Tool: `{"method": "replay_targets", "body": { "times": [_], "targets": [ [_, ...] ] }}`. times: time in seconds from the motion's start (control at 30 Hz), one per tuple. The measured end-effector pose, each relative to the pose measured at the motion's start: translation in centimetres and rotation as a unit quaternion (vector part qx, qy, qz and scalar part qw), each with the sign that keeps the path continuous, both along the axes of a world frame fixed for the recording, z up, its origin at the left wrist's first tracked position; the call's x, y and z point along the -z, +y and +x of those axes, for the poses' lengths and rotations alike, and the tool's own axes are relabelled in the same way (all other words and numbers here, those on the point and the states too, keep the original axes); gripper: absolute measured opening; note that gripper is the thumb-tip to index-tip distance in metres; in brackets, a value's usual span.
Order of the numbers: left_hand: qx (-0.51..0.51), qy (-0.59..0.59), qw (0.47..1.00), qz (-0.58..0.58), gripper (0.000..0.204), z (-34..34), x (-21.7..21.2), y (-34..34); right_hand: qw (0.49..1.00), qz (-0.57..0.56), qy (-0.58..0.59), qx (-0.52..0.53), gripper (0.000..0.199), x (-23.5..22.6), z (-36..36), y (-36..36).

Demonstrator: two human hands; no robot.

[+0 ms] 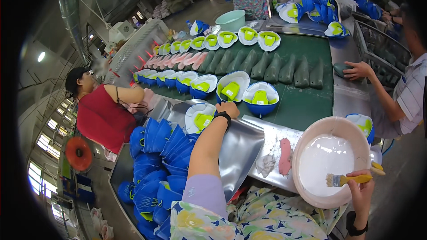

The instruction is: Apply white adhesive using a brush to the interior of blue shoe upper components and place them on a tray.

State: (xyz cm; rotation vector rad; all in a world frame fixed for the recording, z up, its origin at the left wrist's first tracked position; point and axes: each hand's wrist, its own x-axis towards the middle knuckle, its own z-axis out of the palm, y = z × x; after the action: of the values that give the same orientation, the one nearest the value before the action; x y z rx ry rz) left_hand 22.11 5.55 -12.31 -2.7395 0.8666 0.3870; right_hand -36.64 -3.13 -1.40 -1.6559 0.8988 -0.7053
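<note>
My left hand (pixel 228 109) reaches over the near edge of the green conveyor belt, its fingers closed on the lower blue end of a shoe upper (pixel 233 87) with a white and lime-green lining. My right hand (pixel 362 190) grips the yellow handle of a paintbrush (pixel 348 179). The brush's pale bristles hang over the white liquid (pixel 324 160) in a pink tub (pixel 303 187). Another blue shoe upper (pixel 260 98) sits just right of my left hand, and one more (pixel 199 118) lies near my left wrist.
Dark green shoe lasts (pixel 259 66) line the belt (pixel 307 106) between two rows of uppers. Blue uppers (pixel 153 173) pile up at my left. A pink strip (pixel 285 156) lies beside the tub. Co-workers stand left (pixel 102 111), right (pixel 411 75) and across the belt (pixel 249 0).
</note>
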Motion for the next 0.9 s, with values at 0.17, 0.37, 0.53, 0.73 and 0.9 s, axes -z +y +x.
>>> {"method": "replay_targets", "body": {
  "times": [0.17, 0.37, 0.53, 0.73, 0.9],
  "targets": [
    [-0.115, 0.067, 0.976, -0.172, 0.052, 2.9, 3.0, -1.7, 1.0, 0.002, 0.014, 0.025, 0.017, 0.8, 0.6, -0.4],
    [-0.071, -0.19, 0.829, -0.521, 0.057, 6.8, 2.8, 2.2, 0.999, 0.011, 0.04, -0.006, 0.017, 1.0, 2.0, -0.5],
    [0.016, -0.04, 0.946, -0.322, 0.08, 5.9, 0.9, 10.9, 1.0, -0.013, 0.018, -0.009, 0.016, 1.3, 1.6, -0.2],
    [0.064, -0.064, 0.991, -0.101, 0.112, -3.1, -0.7, 13.8, 1.0, 0.004, -0.005, -0.022, 0.016, 0.8, 0.8, 0.7],
    [0.009, -0.044, 0.985, -0.168, 0.099, -4.0, -2.2, 12.9, 0.999, -0.011, -0.049, -0.013, 0.017, 1.1, -1.0, 1.0]
  ]
}}
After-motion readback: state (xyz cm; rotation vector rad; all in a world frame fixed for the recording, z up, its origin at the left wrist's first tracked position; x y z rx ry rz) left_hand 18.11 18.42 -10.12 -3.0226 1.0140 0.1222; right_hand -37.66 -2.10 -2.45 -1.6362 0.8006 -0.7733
